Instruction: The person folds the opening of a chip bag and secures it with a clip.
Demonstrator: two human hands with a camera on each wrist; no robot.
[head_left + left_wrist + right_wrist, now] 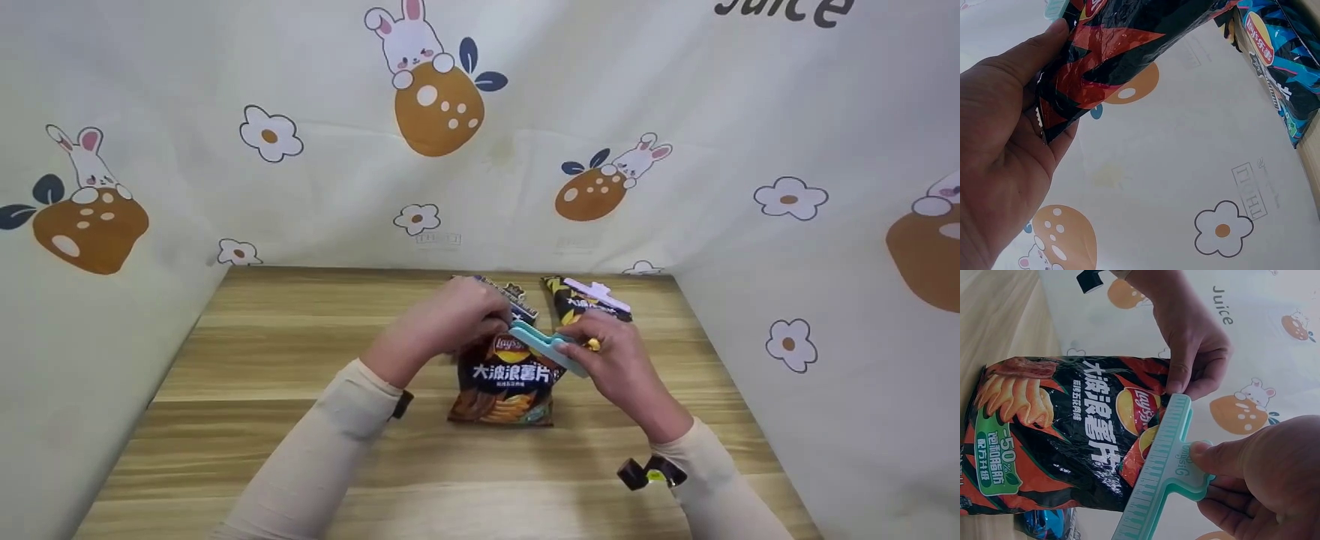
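Observation:
A black and red bag of potato chips (510, 382) stands near the middle of the table, its top edge up. My left hand (465, 311) pinches one top corner of the bag between thumb and fingers, plain in the left wrist view. The right hand (1264, 472) pinches the handle of a mint-green bag clip (1154, 467). The clip's long bar lies slantwise across the bag's top, its near end beside the left thumb. In the right wrist view the bag's top looks folded at the bar. Whether the clip has closed on the bag I cannot tell.
Behind the held bag is a blue chip bag (1280, 62) with a dark clip (514, 296). To its right lies another dark chip bag (574, 304) with a lilac clip (598, 294). A patterned cloth (337, 195) walls the wooden table (300, 337) at back and sides.

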